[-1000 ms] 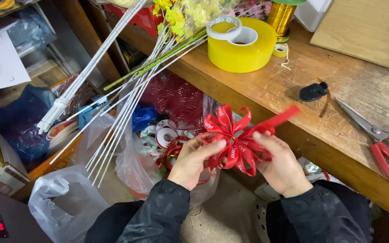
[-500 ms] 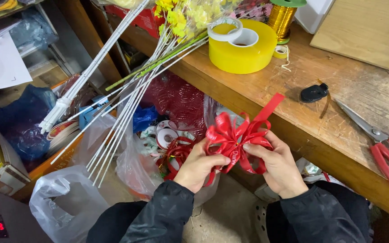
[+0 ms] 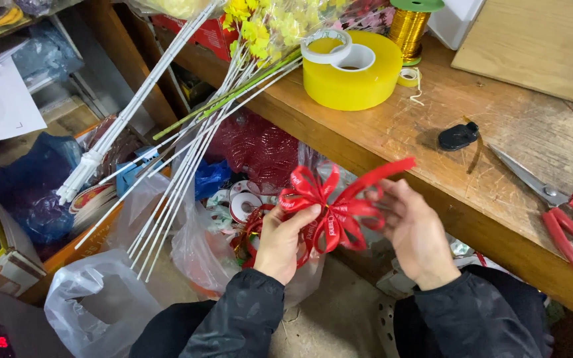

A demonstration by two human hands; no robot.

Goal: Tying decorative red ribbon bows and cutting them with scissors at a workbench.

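Red ribbon bow (image 3: 329,209) held below the edge of the wooden bench (image 3: 499,166), between both hands. The left hand (image 3: 285,240) is pinched closed on the bow's centre, thumb over the loops. The right hand (image 3: 414,229), which clasped the bow's right side half a second ago, has come off it and now hangs just beside the loops with fingers spread and empty; one ribbon tail (image 3: 382,174) juts up and to the right, more level than before. The release suggests that the loops now hold their shape under the left pinch alone. On the bench: a wide yellow tape roll (image 3: 359,83) with a smaller white roll (image 3: 325,48) resting on top, a spool of gold wire (image 3: 408,25), a small black object (image 3: 457,136) and red-handled scissors (image 3: 558,205). Long white and green stems (image 3: 187,152) slope off the bench's left end. Beneath lie clear plastic bags (image 3: 94,305), more ribbon rolls (image 3: 243,202) and red mesh (image 3: 253,146); the floor area is crowded with packaging.
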